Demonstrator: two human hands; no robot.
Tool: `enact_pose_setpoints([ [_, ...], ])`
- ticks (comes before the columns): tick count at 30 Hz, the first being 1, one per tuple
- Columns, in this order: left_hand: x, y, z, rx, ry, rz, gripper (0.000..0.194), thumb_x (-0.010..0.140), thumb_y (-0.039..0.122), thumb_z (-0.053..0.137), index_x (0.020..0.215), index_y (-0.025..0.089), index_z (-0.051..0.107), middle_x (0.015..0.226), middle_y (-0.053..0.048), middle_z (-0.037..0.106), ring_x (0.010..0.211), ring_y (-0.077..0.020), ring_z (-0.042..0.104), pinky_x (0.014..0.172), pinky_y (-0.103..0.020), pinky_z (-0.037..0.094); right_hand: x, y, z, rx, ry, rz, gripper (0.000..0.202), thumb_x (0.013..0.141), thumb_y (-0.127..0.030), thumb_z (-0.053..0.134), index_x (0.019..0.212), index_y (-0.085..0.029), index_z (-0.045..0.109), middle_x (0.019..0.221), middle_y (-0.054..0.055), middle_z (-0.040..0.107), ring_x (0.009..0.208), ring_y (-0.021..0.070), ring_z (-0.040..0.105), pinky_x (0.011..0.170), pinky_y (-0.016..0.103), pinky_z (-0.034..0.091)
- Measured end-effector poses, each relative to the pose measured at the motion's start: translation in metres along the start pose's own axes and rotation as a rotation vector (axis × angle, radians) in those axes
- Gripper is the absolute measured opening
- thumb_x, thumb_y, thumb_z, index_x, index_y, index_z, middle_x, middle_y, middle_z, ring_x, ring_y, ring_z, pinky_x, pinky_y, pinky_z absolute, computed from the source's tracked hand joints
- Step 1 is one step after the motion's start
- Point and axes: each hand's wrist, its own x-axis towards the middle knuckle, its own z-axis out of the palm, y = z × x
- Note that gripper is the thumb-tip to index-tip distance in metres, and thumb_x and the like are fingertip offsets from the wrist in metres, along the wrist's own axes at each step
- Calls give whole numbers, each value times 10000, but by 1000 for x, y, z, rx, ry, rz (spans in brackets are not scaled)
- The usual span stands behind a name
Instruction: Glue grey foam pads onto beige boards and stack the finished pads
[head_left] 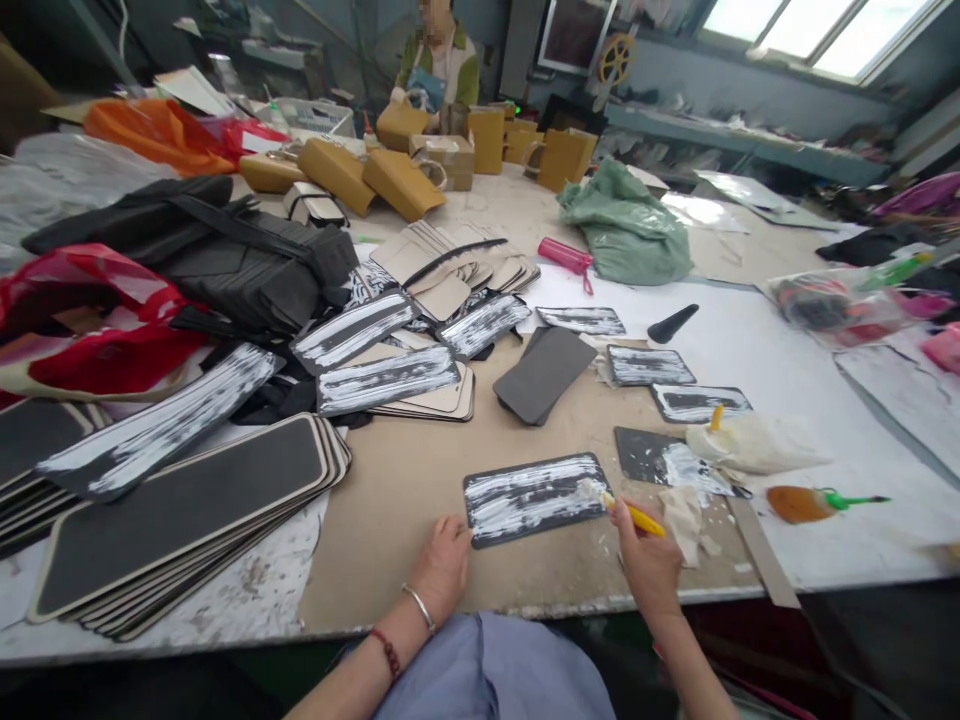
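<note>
A dark rectangular panel (536,497), streaked with white paste, lies flat in front of me on brown board (375,540). My left hand (444,560) is at its lower left corner, fingers bent and gripping the edge. In my right hand (651,562) is a yellow-handled brush (637,516), its bristles on the panel's right end. Right of the panel sits a paste-smeared dark piece (637,455), beside a whitish bag of paste (750,443). Other white-streaked panels (390,380) lie beyond, around two bare dark panels (544,372).
Stacked dark panels with pale edges (187,510) fill the left side. An amber bottle with a green nozzle (799,503) lies at right. Farther back are a green plastic bag (626,225), a pink pouch (564,254) and tan bags (405,183). Another person (442,60) is across the table.
</note>
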Motion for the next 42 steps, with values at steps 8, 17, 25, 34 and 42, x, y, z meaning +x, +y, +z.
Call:
enact_pose_setpoints([
  [8, 32, 12, 8, -841, 164, -739, 237, 711, 102, 483, 927, 120, 578, 706, -31, 613, 628, -130, 588, 591, -241, 484, -30, -10, 17, 67, -80, -330, 198, 861, -333, 458, 882, -187, 590, 810, 63, 627, 776, 175, 597, 735, 318, 485],
  [17, 35, 10, 1, -825, 58, -740, 92, 588, 216, 547, 521, 153, 548, 380, 55, 463, 389, -85, 441, 387, -174, 306, -39, -16, 11, 203, -140, -166, 193, 840, -337, 486, 871, -195, 614, 822, 59, 634, 789, 181, 598, 754, 323, 481],
  [25, 31, 13, 3, -758, 81, -648, 111, 577, 272, 502, 507, 186, 493, 384, 61, 453, 401, -97, 446, 403, -184, 313, -38, 3, 4, 318, -114, 337, 368, 727, -526, 546, 802, -174, 627, 770, 78, 672, 740, 237, 630, 680, 335, 496],
  [34, 27, 15, 4, -727, 75, -601, 108, 615, 271, 482, 539, 196, 465, 414, 61, 457, 423, -101, 452, 427, -190, 350, -39, -12, 3, 704, -114, 766, 399, 590, -494, 676, 787, -165, 566, 584, 32, 657, 596, 230, 649, 585, 330, 553],
  [42, 24, 13, 6, -720, 71, -584, 104, 635, 263, 449, 554, 203, 427, 416, 61, 452, 403, -98, 439, 425, -194, 349, -32, 4, 16, 617, -19, 734, 369, 623, -485, 644, 765, -153, 570, 559, 33, 648, 571, 230, 650, 574, 321, 556],
])
